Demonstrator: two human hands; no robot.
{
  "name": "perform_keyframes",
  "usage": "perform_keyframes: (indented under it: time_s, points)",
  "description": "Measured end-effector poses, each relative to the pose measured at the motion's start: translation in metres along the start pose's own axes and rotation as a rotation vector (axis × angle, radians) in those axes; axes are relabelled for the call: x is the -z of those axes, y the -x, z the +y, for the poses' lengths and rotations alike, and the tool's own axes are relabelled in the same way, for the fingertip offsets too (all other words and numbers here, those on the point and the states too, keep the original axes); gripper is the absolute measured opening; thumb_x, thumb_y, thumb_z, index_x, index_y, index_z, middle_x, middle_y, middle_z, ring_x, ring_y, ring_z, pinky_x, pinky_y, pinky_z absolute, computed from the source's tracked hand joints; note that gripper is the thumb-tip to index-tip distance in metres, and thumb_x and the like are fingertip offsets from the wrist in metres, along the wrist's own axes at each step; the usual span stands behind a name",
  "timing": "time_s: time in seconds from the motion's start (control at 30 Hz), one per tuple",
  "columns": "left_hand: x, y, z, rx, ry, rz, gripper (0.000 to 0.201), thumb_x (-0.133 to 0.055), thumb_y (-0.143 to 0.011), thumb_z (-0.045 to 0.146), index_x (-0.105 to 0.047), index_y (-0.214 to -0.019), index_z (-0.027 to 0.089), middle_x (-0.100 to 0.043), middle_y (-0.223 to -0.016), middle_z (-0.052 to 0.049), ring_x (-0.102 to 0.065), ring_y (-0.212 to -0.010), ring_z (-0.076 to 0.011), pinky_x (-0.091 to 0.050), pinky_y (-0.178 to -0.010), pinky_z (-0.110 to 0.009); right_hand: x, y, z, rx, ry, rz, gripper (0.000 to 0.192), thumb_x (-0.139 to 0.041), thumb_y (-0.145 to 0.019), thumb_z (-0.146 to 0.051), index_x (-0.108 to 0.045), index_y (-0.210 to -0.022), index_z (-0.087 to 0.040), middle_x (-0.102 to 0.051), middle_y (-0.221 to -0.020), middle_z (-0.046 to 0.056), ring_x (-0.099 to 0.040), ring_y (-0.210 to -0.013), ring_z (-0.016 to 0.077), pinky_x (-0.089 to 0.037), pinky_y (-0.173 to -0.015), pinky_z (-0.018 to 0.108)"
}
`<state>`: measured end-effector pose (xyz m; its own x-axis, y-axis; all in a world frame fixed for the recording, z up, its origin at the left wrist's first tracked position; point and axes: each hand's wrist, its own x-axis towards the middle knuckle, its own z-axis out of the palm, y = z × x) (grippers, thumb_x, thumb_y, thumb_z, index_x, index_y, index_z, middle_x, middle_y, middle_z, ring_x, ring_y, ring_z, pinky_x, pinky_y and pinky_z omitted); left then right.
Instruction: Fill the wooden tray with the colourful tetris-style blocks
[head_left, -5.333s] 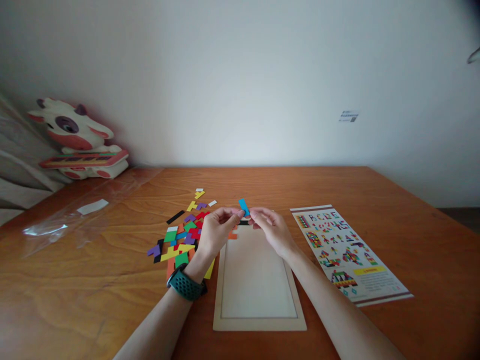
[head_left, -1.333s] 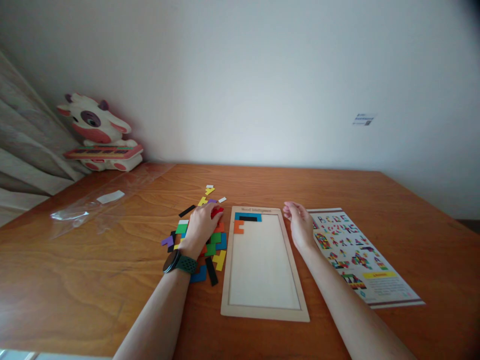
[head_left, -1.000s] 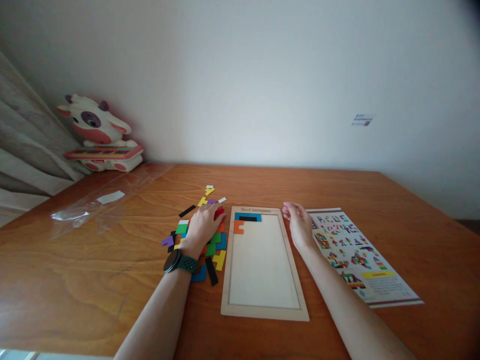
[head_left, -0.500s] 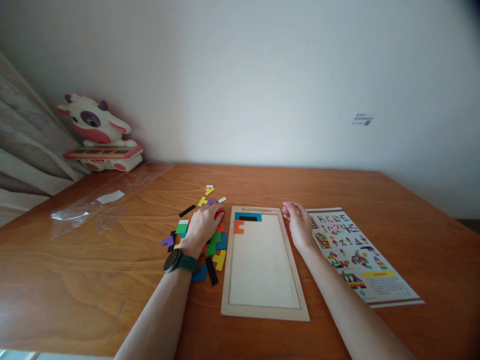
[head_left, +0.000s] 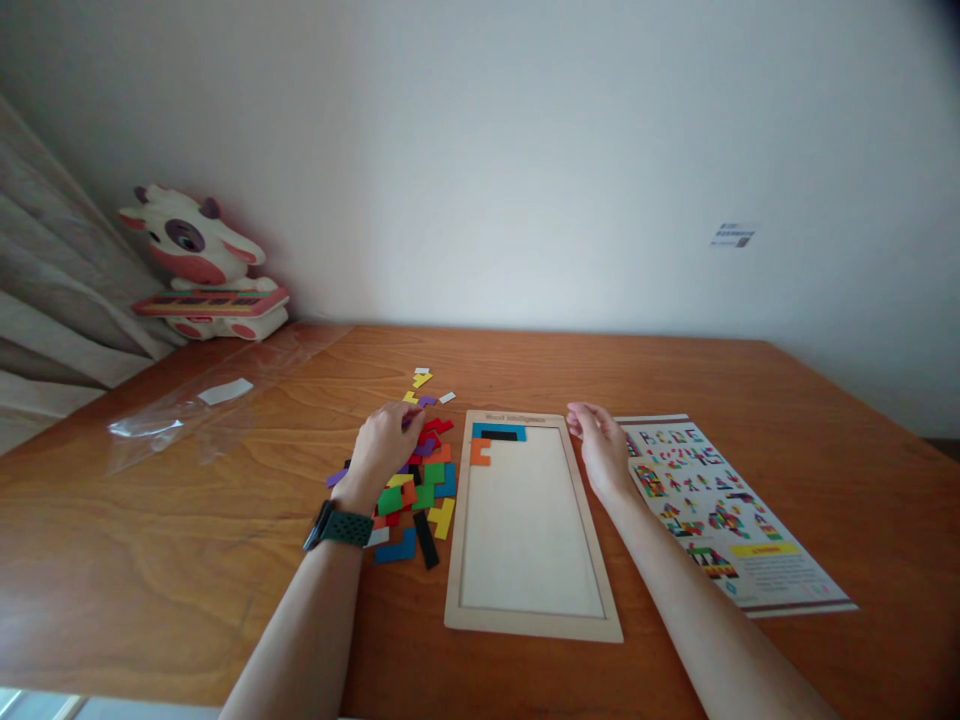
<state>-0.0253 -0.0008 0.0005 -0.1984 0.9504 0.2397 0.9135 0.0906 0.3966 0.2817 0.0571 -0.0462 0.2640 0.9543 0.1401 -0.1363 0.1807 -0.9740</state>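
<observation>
My left hand [head_left: 386, 445] hovers at the far left side of a heap of flat wooden puzzle pieces [head_left: 426, 497], its fingers bent together. A small dark purple patch shows by the fingertips; whether it is a held piece I cannot make out. Right of the heap lies a wooden puzzle tray [head_left: 610, 627]. In its top left corner sit a blue piece [head_left: 499, 428], a black bar [head_left: 498, 436] below that, and an orange notched piece [head_left: 477, 454]. My right hand [head_left: 604, 450] rests on its side by the tray's upper right edge, fingers loosely extended and holding nothing visible.
A printed pattern sheet [head_left: 772, 585] lies on the right, partly under my right forearm. Clear plastic wrapping [head_left: 157, 430] is spread on the left of the wooden table [head_left: 225, 570]. A cow-shaped toy keyboard [head_left: 210, 300] stands at the back left against the wall.
My left hand has moved left and away from the red piece near its fingers, uncovering more of the heap. My right hand has stayed beside the tray, and the pieces in the tray look unchanged.
</observation>
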Motion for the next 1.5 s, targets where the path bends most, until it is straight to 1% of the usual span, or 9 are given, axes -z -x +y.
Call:
perform_keyframes:
  time_s: [0.2, 0.37, 0.47, 0.7, 0.87, 1.07, 1.2, 1.37, 1.5]
  points:
    - [0.008, 0.01, 0.008, -0.213, -0.094, -0.129, 0.04, -0.069, -0.084, 0.053, -0.071, -0.107, 0.02, -0.072, -0.107, -0.011, -0.066, -0.101, -0.0265, -0.05, -0.09, -0.036, -0.001, 0.001, 0.0, 0.008, -0.01, -0.007, 0.03, -0.076, -0.074, -0.05, -0.072, -0.081, -0.021, -0.067, -0.073, 0.0, -0.062, -0.075, 0.017, -0.052, -0.076, 0.032]
    - [0.01, 0.011, 0.014, -0.138, -0.037, -0.169, 0.027, -0.069, -0.086, 0.038, -0.07, -0.104, 0.019, -0.074, -0.101, -0.009, -0.069, -0.094, -0.0247, -0.051, -0.08, -0.032, -0.001, 0.002, -0.001, 0.024, 0.025, -0.013, 0.03, -0.074, -0.076, -0.051, -0.072, -0.083, -0.021, -0.068, -0.075, 0.001, -0.063, -0.076, 0.018, -0.052, -0.075, 0.033]
    - [0.008, 0.01, 0.014, -0.105, 0.025, -0.167, 0.029, -0.07, -0.083, 0.033, -0.068, -0.109, 0.019, -0.075, -0.098, -0.007, -0.07, -0.091, -0.0231, -0.052, -0.078, -0.03, 0.0, 0.002, -0.001, 0.026, 0.029, -0.016, 0.029, -0.073, -0.077, -0.05, -0.072, -0.083, -0.022, -0.068, -0.075, 0.001, -0.063, -0.076, 0.018, -0.052, -0.075, 0.032]
    - [0.008, 0.012, 0.017, -0.144, -0.012, -0.166, 0.023, -0.065, -0.079, 0.023, -0.072, -0.101, 0.021, -0.076, -0.101, -0.006, -0.071, -0.094, -0.0225, -0.052, -0.079, -0.029, 0.0, 0.002, 0.0, 0.039, 0.053, -0.019, 0.03, -0.072, -0.078, -0.051, -0.071, -0.084, -0.022, -0.068, -0.076, 0.002, -0.063, -0.077, 0.0189, -0.052, -0.075, 0.032]
    - [0.011, 0.012, 0.019, -0.156, -0.053, -0.162, 0.025, -0.064, -0.079, 0.023, -0.072, -0.103, 0.022, -0.076, -0.1, -0.006, -0.071, -0.095, -0.0235, -0.051, -0.08, -0.029, 0.001, 0.001, 0.001, 0.026, 0.064, -0.027, 0.032, -0.071, -0.078, -0.053, -0.072, -0.086, -0.021, -0.069, -0.078, 0.002, -0.063, -0.079, 0.019, -0.051, -0.075, 0.032]
    - [0.013, 0.013, 0.022, -0.163, -0.136, -0.123, 0.023, -0.06, -0.082, 0.024, -0.073, -0.101, 0.024, -0.077, -0.094, -0.005, -0.072, -0.088, -0.0243, -0.051, -0.074, -0.028, 0.001, 0.001, 0.001, 0.034, 0.071, -0.023, 0.033, -0.072, -0.078, -0.053, -0.073, -0.086, -0.021, -0.069, -0.078, 0.003, -0.062, -0.079, 0.0193, -0.051, -0.075, 0.032]
    - [0.01, 0.012, 0.021, -0.192, -0.12, -0.117, 0.029, -0.056, -0.084, 0.017, -0.074, -0.105, 0.025, -0.077, -0.096, -0.004, -0.072, -0.092, -0.0226, -0.052, -0.079, -0.028, 0.002, 0.001, 0.001, 0.042, 0.076, -0.04, 0.034, -0.072, -0.078, -0.054, -0.073, -0.087, -0.021, -0.069, -0.079, 0.003, -0.063, -0.08, 0.0194, -0.051, -0.075, 0.032]
    - [0.007, 0.011, 0.021, -0.223, 0.082, 0.012, 0.024, -0.057, -0.092, 0.029, -0.073, -0.11, 0.025, -0.076, -0.109, -0.004, -0.071, -0.099, -0.021, -0.054, -0.085, -0.028, 0.002, 0.004, 0.0, 0.059, 0.165, -0.051, 0.039, -0.068, -0.08, -0.06, -0.072, -0.09, -0.022, -0.071, -0.082, 0.004, -0.063, -0.081, 0.0212, -0.05, -0.075, 0.033]
    - [0.008, 0.011, 0.022, -0.198, 0.238, 0.085, 0.024, -0.055, -0.095, 0.033, -0.072, -0.11, 0.024, -0.077, -0.106, -0.002, -0.072, -0.09, -0.0165, -0.056, -0.08, -0.024, -0.002, 0.011, -0.007, 0.165, 0.3, -0.084, 0.039, -0.065, -0.082, -0.06, -0.072, -0.088, -0.022, -0.073, -0.09, 0.007, -0.065, -0.084, 0.0239, -0.049, -0.076, 0.035]
